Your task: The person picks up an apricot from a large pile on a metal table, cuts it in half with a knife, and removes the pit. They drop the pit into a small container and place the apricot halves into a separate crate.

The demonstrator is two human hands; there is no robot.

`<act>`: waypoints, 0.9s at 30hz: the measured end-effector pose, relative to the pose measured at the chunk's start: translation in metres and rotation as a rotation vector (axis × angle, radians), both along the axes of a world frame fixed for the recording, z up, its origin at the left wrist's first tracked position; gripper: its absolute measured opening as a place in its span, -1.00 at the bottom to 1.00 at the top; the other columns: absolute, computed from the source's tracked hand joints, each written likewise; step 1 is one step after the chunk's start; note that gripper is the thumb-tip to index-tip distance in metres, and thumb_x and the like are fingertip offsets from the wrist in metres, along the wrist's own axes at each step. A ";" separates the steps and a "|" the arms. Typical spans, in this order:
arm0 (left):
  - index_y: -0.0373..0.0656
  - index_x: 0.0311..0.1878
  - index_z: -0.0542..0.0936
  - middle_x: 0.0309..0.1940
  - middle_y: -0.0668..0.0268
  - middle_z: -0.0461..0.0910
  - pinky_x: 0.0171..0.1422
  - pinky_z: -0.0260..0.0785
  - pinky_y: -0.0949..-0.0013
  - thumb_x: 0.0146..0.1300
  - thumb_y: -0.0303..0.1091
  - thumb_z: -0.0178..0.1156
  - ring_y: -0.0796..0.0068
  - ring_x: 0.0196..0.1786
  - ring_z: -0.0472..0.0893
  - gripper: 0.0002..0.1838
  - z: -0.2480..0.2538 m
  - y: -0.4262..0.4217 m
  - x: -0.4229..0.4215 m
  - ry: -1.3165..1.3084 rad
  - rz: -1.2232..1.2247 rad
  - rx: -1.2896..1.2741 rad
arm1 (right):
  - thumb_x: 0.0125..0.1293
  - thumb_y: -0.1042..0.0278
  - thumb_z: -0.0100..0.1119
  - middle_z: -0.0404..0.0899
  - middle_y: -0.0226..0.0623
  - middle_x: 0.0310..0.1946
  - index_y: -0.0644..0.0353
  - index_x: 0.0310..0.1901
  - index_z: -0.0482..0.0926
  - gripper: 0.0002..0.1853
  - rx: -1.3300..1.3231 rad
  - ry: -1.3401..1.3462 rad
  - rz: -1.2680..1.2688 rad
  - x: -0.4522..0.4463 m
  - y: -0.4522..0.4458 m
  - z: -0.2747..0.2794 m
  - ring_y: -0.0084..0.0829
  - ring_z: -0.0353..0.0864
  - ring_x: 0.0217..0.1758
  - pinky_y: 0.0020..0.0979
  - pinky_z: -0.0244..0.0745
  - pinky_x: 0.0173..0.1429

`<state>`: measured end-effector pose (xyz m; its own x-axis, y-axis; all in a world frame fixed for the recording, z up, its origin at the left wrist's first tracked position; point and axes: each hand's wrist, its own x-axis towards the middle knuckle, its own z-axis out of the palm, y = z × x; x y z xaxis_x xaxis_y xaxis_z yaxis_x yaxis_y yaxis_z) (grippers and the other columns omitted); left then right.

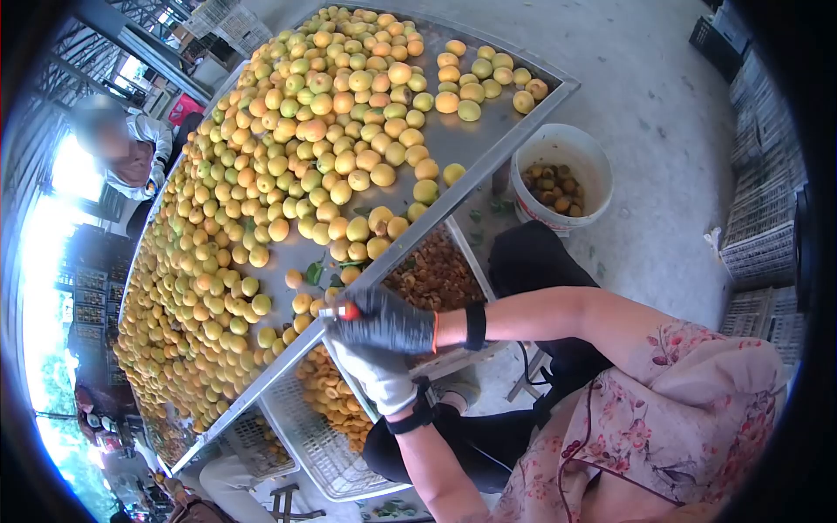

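Observation:
Over the near edge of the metal sorting table (514,131), my two gloved hands are pressed together. My right hand (379,320), in a dark grey glove, is closed around a small tool with a red part (350,311) and a pale end; its kind is not clear. Just below it, my left hand (379,375) in a white glove is closed, and whatever it grips is hidden. Many apricots (305,131), yellow to orange, cover the table, several close to my fingers. Green leaves (315,271) lie among them.
Beneath the table edge, a crate (301,427) holds halved apricots (334,403), beside a container of brown pits (438,272). A white bucket (602,174) with dark fruit stands right. Stacked crates (767,174) line the right side. Another person (135,152) stands across the table.

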<state>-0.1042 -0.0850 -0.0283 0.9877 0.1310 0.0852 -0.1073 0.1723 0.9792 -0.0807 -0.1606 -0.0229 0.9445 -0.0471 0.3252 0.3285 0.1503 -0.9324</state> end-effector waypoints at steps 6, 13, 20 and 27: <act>-0.03 -0.43 0.45 -0.59 0.51 0.36 -0.60 -0.07 0.60 0.37 0.28 -0.18 0.76 -0.68 0.11 -0.44 0.031 0.022 -0.030 0.251 0.464 0.089 | 0.23 0.11 0.19 0.56 -0.01 -0.41 0.18 -0.26 0.49 -0.72 -0.433 0.205 0.136 -0.025 -0.020 -0.030 0.05 0.56 -0.24 -0.08 0.41 -0.18; -0.34 0.11 0.50 0.01 0.02 0.55 0.19 0.33 0.19 0.37 -0.17 0.01 0.18 0.01 0.53 -0.56 0.025 0.082 0.017 0.314 0.618 0.902 | 0.30 0.09 0.16 0.56 -0.10 -0.46 0.22 -0.28 0.51 -0.69 -0.141 0.221 -0.026 -0.007 -0.078 -0.004 -0.16 0.56 -0.38 -0.23 0.40 -0.23; -0.33 -0.18 0.59 -0.24 0.05 0.60 -0.10 0.39 0.19 0.23 -0.32 0.02 0.02 -0.20 0.58 -0.73 0.021 -0.024 0.142 0.271 -0.205 1.342 | 0.34 0.08 0.14 0.56 -0.32 -0.53 0.26 -0.16 0.60 -0.65 0.222 0.283 -0.090 0.017 -0.127 -0.004 -0.54 0.48 -0.44 -0.38 0.35 -0.31; -0.34 0.10 0.50 -0.10 0.19 0.57 -0.14 0.50 0.37 0.27 -0.39 0.06 0.38 -0.18 0.62 -0.64 0.017 0.004 0.146 0.241 -0.211 0.360 | 0.36 0.14 0.14 0.61 -0.29 -0.44 0.27 -0.17 0.61 -0.69 0.277 0.346 -0.090 0.022 -0.133 0.000 -0.53 0.53 -0.37 -0.40 0.41 -0.23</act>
<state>0.0418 -0.0815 -0.0116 0.9868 -0.0702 -0.1458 0.1304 -0.1890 0.9733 -0.0586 -0.2931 -0.0229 0.9835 -0.1748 -0.0458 0.0273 0.3945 -0.9185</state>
